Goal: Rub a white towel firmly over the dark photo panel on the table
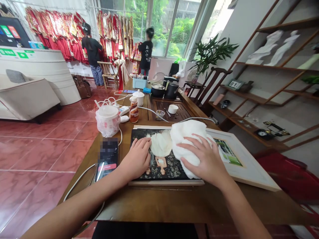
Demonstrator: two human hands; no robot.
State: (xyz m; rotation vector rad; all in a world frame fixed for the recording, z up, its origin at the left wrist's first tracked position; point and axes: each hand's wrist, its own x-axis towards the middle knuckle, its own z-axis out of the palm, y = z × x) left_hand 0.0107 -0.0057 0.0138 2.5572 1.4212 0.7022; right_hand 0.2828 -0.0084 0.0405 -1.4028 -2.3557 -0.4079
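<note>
A dark photo print [171, 166] with pale figures lies on a board on the wooden table in front of me. My left hand [140, 155] rests on the left part of the print, fingers stretched out, holding nothing. Over the right part of the print sits a bunched white cloth [185, 132]. My right hand [203, 156] presses on this cloth with its fingers spread over it. Beside the print, to the right, lies a light-framed picture [249, 166], its left part hidden by the cloth and my right hand.
A phone [107, 157] on a cable lies at the left table edge. Behind it stand a bagged white cup [108, 121] and a brown bottle [134, 111]. A tea tray [161, 106] lies farther back. Two people stand by red garments [59, 36] beyond.
</note>
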